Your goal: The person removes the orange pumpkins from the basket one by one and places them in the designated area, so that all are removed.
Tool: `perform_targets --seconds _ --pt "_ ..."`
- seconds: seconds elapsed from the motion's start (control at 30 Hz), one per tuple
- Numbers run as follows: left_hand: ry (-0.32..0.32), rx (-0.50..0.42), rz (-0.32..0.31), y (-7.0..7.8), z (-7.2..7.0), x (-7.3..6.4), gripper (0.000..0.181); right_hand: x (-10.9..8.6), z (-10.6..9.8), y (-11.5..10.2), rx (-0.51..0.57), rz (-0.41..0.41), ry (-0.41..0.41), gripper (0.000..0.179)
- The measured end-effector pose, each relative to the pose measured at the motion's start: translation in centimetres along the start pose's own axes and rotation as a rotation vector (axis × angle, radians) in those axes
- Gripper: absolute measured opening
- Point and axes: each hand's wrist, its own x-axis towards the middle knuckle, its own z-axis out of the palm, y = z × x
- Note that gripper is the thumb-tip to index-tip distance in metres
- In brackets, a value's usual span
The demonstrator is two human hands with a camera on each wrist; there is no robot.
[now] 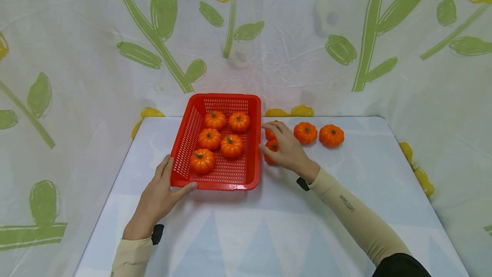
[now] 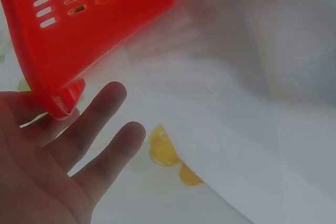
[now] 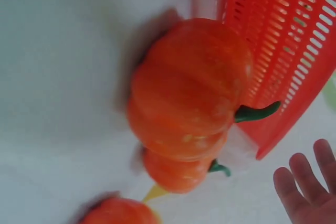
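A red plastic basket (image 1: 252,157) with slotted walls holds several small orange pumpkins (image 1: 232,146) with green stems. My left hand (image 1: 158,195) rests at its front left corner, thumb along the front rim, fingers by the left side. In the left wrist view, two fingers (image 2: 102,109) stand out straight beyond the rim. Beside the basket's right wall, my right hand (image 1: 285,146) reaches over two loose pumpkins, partly covering them, with fingers and thumb spread. The right wrist view shows the nearer pumpkin (image 3: 189,87) large, its fingers off to one side.
Two more pumpkins, one (image 1: 305,133) nearer my right hand and another (image 1: 332,136) farther right, sit near the back of the white table (image 1: 246,234). A pale curtain (image 1: 284,63) with printed flowers hangs behind the table and along its sides.
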Motion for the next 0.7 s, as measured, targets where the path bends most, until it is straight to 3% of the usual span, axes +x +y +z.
perform_targets --seconds 0.27,0.43,0.7 --pt "-0.004 0.004 -0.007 0.0 -0.1 -0.1 0.118 2.4 -0.1 -1.8 -0.062 -0.078 -0.167 0.067" --pt "-0.013 0.000 -0.015 0.0 -0.3 -0.1 0.117 4.2 0.4 -3.0 -0.050 -0.114 -0.211 0.071" --pt "-0.008 0.006 -0.006 0.2 -0.2 0.0 0.117 6.5 2.0 -4.0 0.015 -0.048 -0.282 0.077"
